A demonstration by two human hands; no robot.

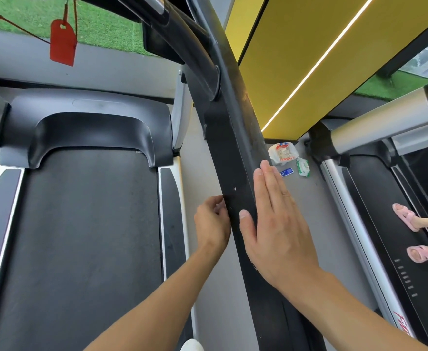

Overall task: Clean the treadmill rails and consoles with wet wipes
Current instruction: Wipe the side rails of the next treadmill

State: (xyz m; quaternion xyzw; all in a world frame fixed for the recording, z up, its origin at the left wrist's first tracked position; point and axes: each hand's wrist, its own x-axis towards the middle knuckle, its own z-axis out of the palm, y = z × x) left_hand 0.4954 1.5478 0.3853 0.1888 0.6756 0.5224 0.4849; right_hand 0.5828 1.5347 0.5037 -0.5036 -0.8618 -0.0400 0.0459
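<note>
STEP: I judge rail-wiping, midway along the long black padded treadmill handrail (233, 158) | right hand (276, 224) flat, fingers straight, pressing its outer side | left hand (211, 224) curled at the inner edge, grip and wipe unclear | NEXT: probably sliding along the rail with even pressure | COUNT: 2 hands, 1 rail, 1 green-and-white wipe pack (303, 167) on the floor beyond, 1 white printed bag (282, 153), 1 small blue sachet (287, 171)

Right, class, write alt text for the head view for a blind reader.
Two bare hands flank a black treadmill side rail: the right hand lies flat against it, the left hand curls its fingers at the other edge. A green-and-white packet lies on the grey floor beyond.
</note>
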